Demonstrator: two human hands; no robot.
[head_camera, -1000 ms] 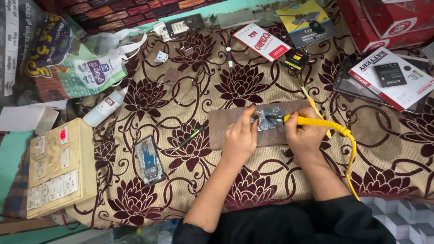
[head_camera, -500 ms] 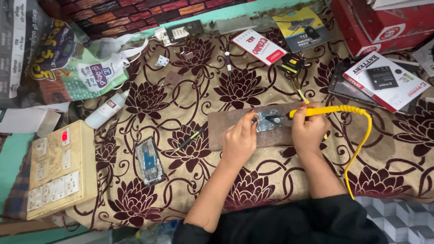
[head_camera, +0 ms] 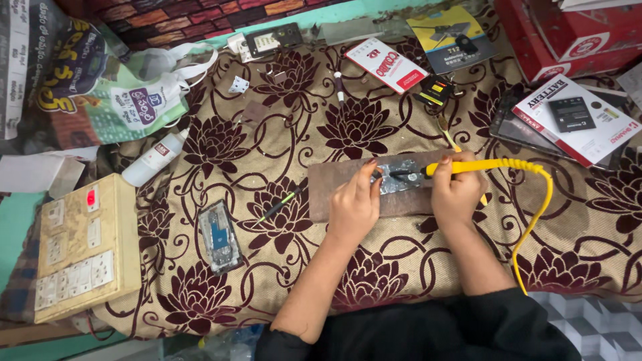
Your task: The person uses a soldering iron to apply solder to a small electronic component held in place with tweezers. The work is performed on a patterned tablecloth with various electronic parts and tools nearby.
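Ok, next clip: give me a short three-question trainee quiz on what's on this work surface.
1. True or false: the right hand holds a yellow soldering iron.
2. What does the left hand press on?
3. The opened phone lies: A) left of the brown board, B) on the red box.

Key: 1 true; 2 the small metal piece on the brown board; 3 A.

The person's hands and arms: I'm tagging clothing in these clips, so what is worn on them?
Both the left hand and right hand are bare, no gloves. The forearms are uncovered; black sleeves begin near the elbows. No rings or watch visible.
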